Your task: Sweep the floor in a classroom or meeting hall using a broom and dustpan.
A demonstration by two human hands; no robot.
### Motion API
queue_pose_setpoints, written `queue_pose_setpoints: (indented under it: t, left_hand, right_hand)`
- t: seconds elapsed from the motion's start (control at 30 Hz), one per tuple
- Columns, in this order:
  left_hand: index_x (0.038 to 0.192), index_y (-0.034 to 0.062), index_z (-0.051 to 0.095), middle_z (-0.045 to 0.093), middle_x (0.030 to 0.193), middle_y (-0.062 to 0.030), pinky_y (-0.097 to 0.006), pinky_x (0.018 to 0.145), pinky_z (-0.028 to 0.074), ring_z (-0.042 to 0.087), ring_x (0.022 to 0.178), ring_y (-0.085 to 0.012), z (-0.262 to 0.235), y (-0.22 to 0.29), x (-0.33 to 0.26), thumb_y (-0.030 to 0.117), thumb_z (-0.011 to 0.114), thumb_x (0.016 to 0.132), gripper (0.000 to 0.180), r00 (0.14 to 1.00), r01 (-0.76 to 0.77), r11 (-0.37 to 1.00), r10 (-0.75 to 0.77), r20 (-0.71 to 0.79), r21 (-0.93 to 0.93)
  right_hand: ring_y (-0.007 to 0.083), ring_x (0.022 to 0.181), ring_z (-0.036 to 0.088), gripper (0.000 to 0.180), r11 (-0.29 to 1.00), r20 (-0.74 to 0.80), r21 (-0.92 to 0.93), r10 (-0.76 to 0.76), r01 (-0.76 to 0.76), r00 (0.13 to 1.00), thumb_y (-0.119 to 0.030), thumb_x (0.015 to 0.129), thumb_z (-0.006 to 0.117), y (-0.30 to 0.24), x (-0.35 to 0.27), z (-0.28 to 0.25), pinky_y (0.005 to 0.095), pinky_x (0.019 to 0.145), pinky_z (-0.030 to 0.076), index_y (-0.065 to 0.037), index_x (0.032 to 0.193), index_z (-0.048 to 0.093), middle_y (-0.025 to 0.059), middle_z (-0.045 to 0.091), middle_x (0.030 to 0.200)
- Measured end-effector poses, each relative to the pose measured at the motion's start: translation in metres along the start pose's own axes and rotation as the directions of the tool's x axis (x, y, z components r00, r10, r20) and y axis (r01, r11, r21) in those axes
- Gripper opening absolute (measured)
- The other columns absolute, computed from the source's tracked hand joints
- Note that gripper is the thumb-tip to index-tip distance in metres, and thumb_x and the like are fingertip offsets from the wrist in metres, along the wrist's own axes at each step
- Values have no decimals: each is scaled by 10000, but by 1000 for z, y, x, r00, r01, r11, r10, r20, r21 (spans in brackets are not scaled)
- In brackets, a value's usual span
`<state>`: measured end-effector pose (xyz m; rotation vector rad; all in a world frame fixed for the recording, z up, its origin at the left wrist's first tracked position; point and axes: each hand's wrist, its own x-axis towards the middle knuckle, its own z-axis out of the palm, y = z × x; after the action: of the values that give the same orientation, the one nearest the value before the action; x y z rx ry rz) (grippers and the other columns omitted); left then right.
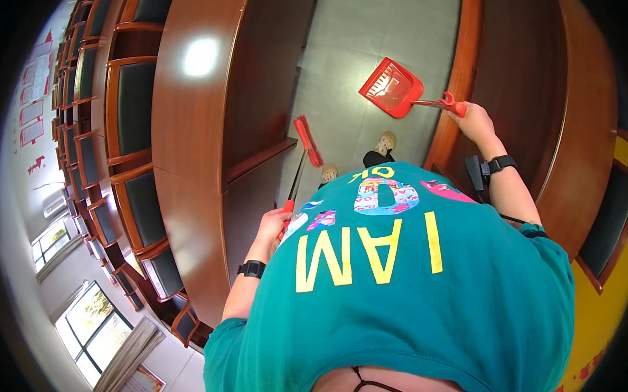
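My left hand (271, 230) is closed round the red grip of a broom. The broom (308, 141) has a metal stick and a red head with red bristles, angled close to the wooden desk panel on the left. In my right hand (477, 123) is the red handle of a long-handled dustpan, gripped with the fingers wrapped round it. The red dustpan (405, 101) hangs out ahead of me over the grey floor, its toothed edge toward the left. Whether the pan touches the floor I cannot tell.
A long brown wooden desk (193, 131) runs along the left, with rows of dark-padded chairs (137, 109) beyond it. Another wooden desk (581, 117) borders the right, with a chair (606, 234) behind. Grey floor (370, 28) lies between, my shoes (386, 142) on it.
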<state>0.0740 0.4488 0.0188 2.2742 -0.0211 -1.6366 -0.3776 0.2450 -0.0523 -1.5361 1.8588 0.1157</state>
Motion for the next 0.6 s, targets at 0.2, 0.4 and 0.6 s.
queue_pose_setpoints:
  t: [0.2,0.4,0.6]
  left_hand:
    - [998,-34,525,573,675,-66,-229,424,434,519,482,-107,10,18,23,45,551,838,180,980,69,991,-45,193,-118]
    - [1022,44,459,550,668,-48,-199,356,338,488,459,-78,23,58,27,147,498,900,164,961,153,973,-106,255,-171]
    - [1242,39,384,539,692,-42,-194,357,327,470,458,-74,14,55,29,148,496,906,370,950,127,943,-26,310,-309]
  right_hand:
    - [315,894,618,301,1000,-6,-30,-7,7,1000,-372,806,630,9,4,4,418,756,490,-154,1012,656,126,660,937]
    - [308,904,617,301,1000,-2,-28,7,-7,1000,-373,808,626,4,4,-1,414,762,491,-164,1022,657,117,662,942]
    - [302,916,616,299,1000,-5,-17,8,-9,1000,-376,810,626,11,8,-2,406,776,491,-187,1040,658,109,662,954]
